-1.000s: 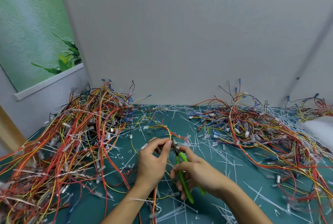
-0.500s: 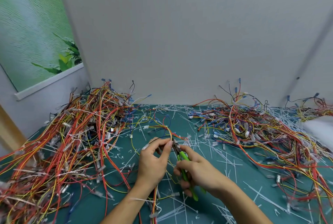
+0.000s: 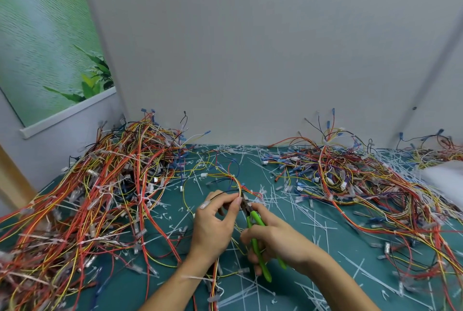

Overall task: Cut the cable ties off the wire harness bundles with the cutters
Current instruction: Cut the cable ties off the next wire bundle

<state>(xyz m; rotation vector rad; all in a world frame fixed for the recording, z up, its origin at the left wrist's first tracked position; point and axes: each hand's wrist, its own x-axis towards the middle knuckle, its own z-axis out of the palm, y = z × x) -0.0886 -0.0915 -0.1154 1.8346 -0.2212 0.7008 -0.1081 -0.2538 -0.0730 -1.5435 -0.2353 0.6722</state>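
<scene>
- Grey walls back my green mat (image 3: 325, 248), littered with cut ties.
- Left of frame: the uncut harness pile (image 3: 100, 185).
- Lower centre: my left hand (image 3: 213, 225) pinches one wire bundle (image 3: 238, 185).
- My right hand (image 3: 278, 238) grips the cutters (image 3: 255, 230), nose at the bundle; next, I judge, squeeze on the tie only.

Cutters (image 3: 258, 240): bright green handles. Mat (image 3: 350, 248): dark teal. Wire piles (image 3: 100, 198): red, orange, yellow, some blue and black. Scattered cut ties (image 3: 318, 223): white. Wall (image 3: 250, 47): pale grey.

green-handled cutters (image 3: 255, 235), nose at wire bundle (image 3: 239, 186)
</scene>
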